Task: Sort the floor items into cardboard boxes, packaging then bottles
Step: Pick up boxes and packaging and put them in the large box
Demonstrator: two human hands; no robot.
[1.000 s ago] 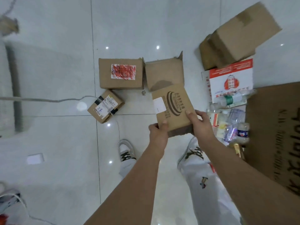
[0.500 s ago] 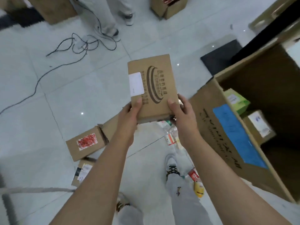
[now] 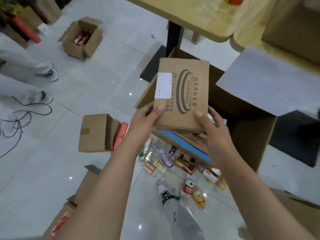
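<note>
Nearest us, two bare forearms reach forward. The left hand (image 3: 145,118) and right hand (image 3: 213,129) each grip a near corner of a small flat cardboard box (image 3: 183,101), thumbs on its top face and fingers curled beneath. It is held in the air with its printed face up and its white label (image 3: 163,85) on the left-hand side. It hangs over the near rim of the large open cardboard box (image 3: 245,129). We cannot tell whether the two touch.

On the floor below the hands we note scattered bottles (image 3: 164,158) and small packets. A red-labelled bottle (image 3: 189,185) and a yellow container (image 3: 199,199) lie under the right wrist. A white shoe (image 3: 164,189) stands between the forearms. A blue patch (image 3: 187,146) shows on the large box's near flap, just under the right hand.

Left of the left hand is a closed brown box (image 3: 97,132) with a red packet (image 3: 122,135) against its side. Under the left forearm is a box with a red-marked label (image 3: 62,219).

Beyond the hands we see a dark mat (image 3: 150,66), a black table leg (image 3: 173,37) and a pale tabletop (image 3: 199,14). Far to the left are a small open box (image 3: 83,47) holding reddish items too blurred to name, loose cables (image 3: 17,122) and another person's legs (image 3: 22,64).
</note>
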